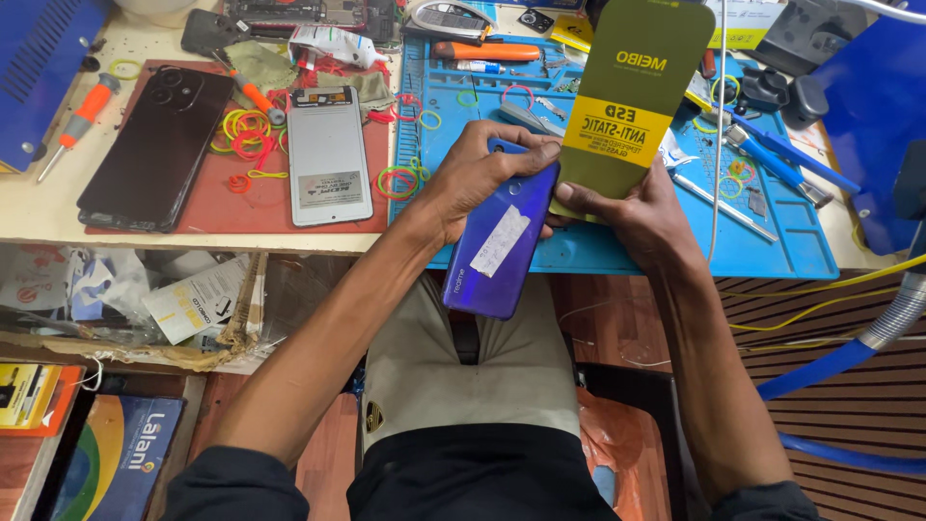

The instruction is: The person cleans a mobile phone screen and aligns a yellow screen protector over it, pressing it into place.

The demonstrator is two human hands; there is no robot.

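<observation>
Beyond blue mat's [617, 253] edge, both hands' fingers clamp blue phone [502, 241], olive sleeve [627, 96].

An olive-green sleeve-shaped package [632, 92] with rounded corners and a yellow band label stands upright at centre right, pinched at its lower edge. A white rectangular sticker [499, 241] lies on the blue phone back [502, 236] at centre. The silver phone frame [329, 154] at left carries a pale label. Near left, on the lower shelf, a white printed carton [198, 299] and a rainbow-coloured box [116, 458].
</observation>
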